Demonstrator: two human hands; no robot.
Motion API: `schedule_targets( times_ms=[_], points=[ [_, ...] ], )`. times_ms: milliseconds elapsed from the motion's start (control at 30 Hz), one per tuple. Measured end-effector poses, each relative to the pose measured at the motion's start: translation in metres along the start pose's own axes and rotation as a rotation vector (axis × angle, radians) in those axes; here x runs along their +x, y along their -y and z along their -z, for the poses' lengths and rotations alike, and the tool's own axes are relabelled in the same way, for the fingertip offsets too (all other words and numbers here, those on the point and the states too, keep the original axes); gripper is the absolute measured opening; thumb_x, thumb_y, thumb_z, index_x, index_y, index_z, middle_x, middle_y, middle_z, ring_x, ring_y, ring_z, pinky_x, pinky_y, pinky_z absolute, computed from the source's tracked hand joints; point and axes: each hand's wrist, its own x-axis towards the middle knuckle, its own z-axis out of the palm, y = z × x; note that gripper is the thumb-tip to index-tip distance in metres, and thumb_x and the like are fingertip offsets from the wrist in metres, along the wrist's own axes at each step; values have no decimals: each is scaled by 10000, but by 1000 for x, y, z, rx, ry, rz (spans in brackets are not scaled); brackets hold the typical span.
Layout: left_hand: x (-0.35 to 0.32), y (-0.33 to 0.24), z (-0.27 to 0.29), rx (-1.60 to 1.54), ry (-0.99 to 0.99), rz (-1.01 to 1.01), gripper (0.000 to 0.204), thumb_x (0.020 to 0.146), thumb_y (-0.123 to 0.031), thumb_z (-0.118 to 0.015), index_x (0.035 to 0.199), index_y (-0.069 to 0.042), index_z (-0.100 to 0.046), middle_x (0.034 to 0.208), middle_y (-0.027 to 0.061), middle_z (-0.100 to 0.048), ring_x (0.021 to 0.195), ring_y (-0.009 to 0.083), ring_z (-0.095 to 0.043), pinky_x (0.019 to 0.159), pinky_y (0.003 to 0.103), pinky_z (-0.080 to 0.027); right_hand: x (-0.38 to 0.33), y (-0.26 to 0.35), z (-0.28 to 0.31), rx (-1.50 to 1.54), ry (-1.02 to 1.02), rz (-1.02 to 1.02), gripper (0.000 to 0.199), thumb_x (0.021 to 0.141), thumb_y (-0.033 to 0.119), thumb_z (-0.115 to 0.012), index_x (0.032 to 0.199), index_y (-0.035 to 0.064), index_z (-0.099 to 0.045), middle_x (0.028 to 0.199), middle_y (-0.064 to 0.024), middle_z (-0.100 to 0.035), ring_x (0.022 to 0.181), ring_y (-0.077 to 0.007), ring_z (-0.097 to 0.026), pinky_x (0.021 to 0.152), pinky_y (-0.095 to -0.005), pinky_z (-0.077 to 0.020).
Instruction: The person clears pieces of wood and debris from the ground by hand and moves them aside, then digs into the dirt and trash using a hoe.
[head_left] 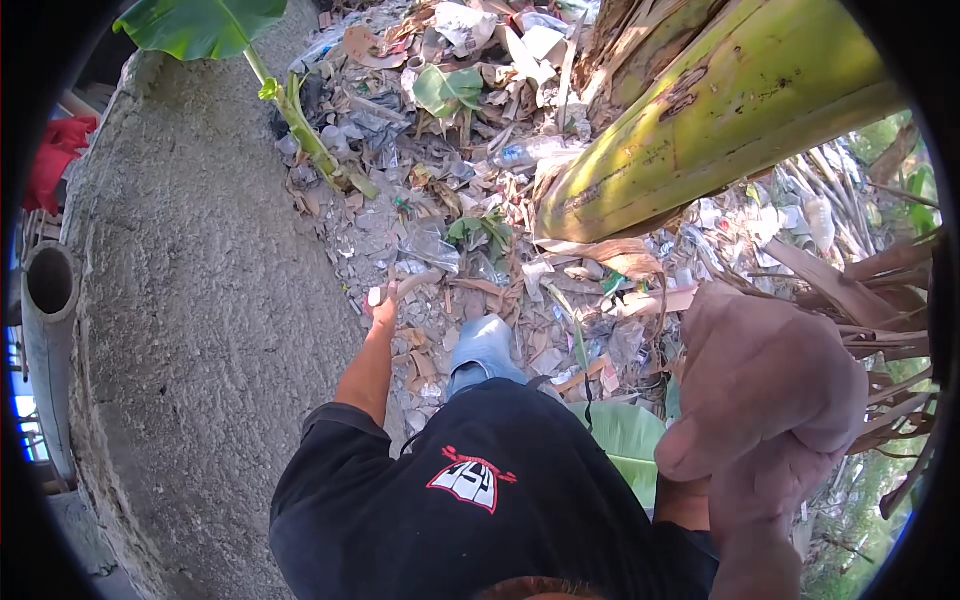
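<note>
At mid-distance, a little left of centre, over the littered ground (350, 235): a small white item (375, 297) at the left hand (384, 312). Too small and far off to tell a firm grip from a mere touch, or a wide hand from a narrow one. Just to the right of the fingers, a curved tan piece (420, 281), cannot tell whether touching.

Near and to the right, large and blurred, the right hand (765, 385), raised, with fingers seemingly curled. Cannot tell wide from narrow, or full from empty.

Between the two arms, a black shirt (430, 530) with a red and white emblem (472, 480), and just beyond, a light-blue trouser leg (485, 350). Beside the shirt on the right, a broad green leaf (632, 440).

Farther off, a clear plastic bottle (527, 152) among dry leaves and scraps. Far right, a thick yellow-green stem (720, 110), slanting. Far left, a slender green shoot (305, 125) alongside a rough grey wall (210, 300). Beyond the wall, at the left edge, a hollow tube (48, 340) and red cloth (58, 165).
</note>
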Motion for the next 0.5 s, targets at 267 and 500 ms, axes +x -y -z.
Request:
schedule_targets(
  times_ms=[267,500],
  points=[
    [-6,-2,3,9,-84,55,310,769,-330,-708,921,-78,-611,859,-24,-583,757,105,-509,679,287,-418,8,-11,-3,-9,102,127,269,729,241,-714,564,156,-520,522,52,-465,437,-77,-372,464,-260,-255],
    [-11,-10,2,50,-81,83,296,785,-326,-688,927,-80,-606,857,-17,-572,780,110,-505,702,287,-416,1,-10,-2,-50,7,85,282,731,267,-705,573,158,-498,522,52,-444,430,-73,-344,463,-262,-241]
  ],
)
